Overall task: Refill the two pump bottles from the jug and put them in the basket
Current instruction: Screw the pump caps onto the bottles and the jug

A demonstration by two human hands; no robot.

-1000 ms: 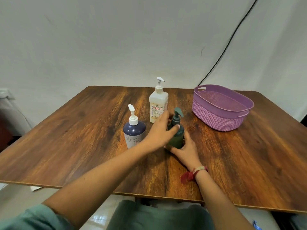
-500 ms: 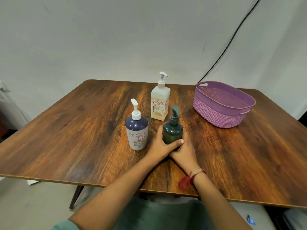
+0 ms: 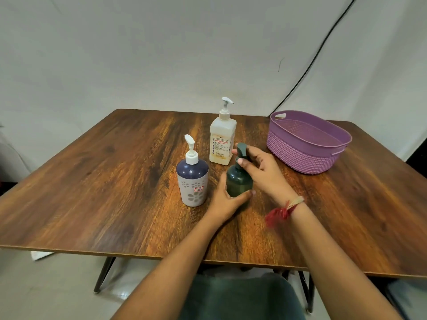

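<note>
Head view, as I read it from my station. The left hand [image 3: 225, 199] is wrapped round the lower body of the green bottle [image 3: 238, 181], its fingers [image 3: 247, 195] curled and holding it, with the thumb across the front. The bottle stands upright on the bench [image 3: 115, 192].

The right hand [image 3: 263, 172] reaches in from the right. I log its fingers [image 3: 251, 150] as narrow, pinching the dark green pump [image 3: 241, 149] on top of that bottle, with the thumb at the neck.

- Just left of the left fingers: blue and white bottle [image 3: 192, 179], upright, white pump on, untouched.
- Just beyond the right fingers: pale bottle [image 3: 222, 139] with a printed label, upright, white pump on.
- Right of the right fingers and farther back, well apart: purple basket [image 3: 307, 144], open side up.
- A red thread [image 3: 280, 211] is tied at the right wrist.
- A black cord [image 3: 312, 63] runs down the wall.
</note>
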